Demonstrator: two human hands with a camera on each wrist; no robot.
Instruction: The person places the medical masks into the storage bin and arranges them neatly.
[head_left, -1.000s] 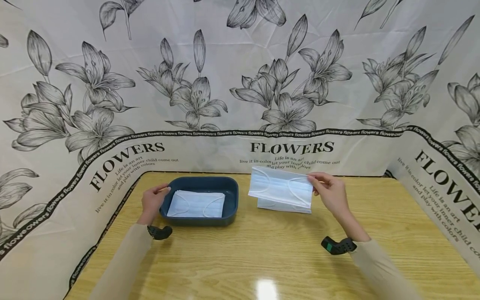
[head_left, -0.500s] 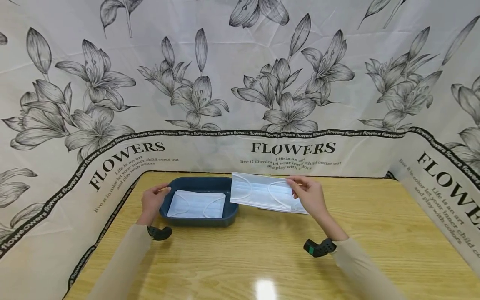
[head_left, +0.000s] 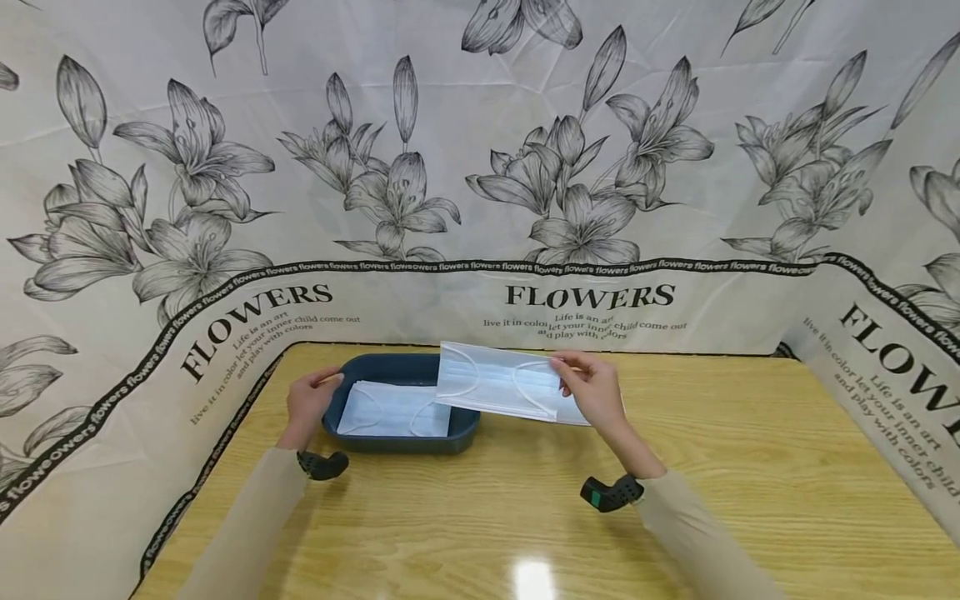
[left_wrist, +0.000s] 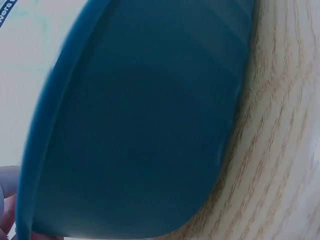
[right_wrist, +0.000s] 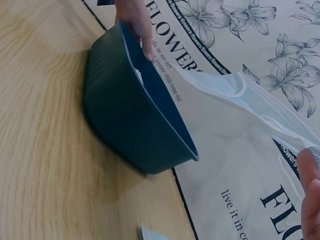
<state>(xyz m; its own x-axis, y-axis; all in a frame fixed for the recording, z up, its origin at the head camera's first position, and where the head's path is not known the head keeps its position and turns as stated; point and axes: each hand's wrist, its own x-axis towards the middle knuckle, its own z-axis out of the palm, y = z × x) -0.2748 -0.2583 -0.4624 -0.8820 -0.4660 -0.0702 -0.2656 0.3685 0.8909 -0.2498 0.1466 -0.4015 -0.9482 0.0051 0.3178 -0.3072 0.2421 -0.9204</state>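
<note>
A dark blue plastic bin (head_left: 405, 444) stands at the left of the table, with a pale blue face mask (head_left: 393, 408) lying flat inside. My left hand (head_left: 306, 406) grips the bin's left rim; the left wrist view shows the bin wall (left_wrist: 140, 120) close up and fingertips (left_wrist: 9, 202) at its edge. Between thumb and fingers, my right hand (head_left: 592, 392) pinches the right end of another face mask (head_left: 487, 379). This mask hangs in the air, its left end over the bin's right side, ear loops facing me. Beneath it, a further mask (head_left: 574, 412) lies on the table, mostly hidden.
The wood-grain table (head_left: 465, 517) ends at a white cloth backdrop (head_left: 420, 308) printed with flowers and lettering. That cloth also rises along the left and right sides. Each wrist carries a black camera mount (head_left: 611, 494).
My right hand has moved left with the face mask, from right of the bin to partly over its right side. The left hand stays on the bin's rim.
</note>
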